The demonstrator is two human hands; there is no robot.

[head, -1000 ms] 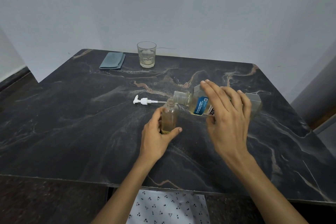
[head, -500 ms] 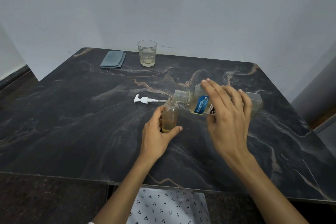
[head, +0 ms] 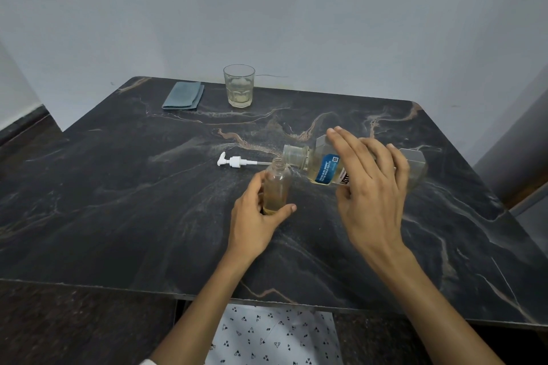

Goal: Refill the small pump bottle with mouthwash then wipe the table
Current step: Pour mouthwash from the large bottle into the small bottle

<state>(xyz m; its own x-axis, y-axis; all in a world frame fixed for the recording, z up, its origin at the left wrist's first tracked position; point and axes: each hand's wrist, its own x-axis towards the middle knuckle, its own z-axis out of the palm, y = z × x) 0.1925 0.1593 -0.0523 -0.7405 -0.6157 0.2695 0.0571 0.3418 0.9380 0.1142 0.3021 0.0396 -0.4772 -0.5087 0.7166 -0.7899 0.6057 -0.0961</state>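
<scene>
Meanwhile, a drinking glass (head: 239, 85) with pale liquid stood at the back of the dark marble table (head: 118, 201), a folded blue cloth (head: 184, 95) just left of that glass. Nearer than the glass lay the white pump head (head: 234, 161), beside the small pump bottle (head: 276, 187), which stood upright and open. The left hand (head: 255, 221) gripped its lower part; the right hand (head: 370, 187) clasped the mouthwash bottle (head: 323, 166), tipped sideways, its mouth over the small bottle's neck
</scene>
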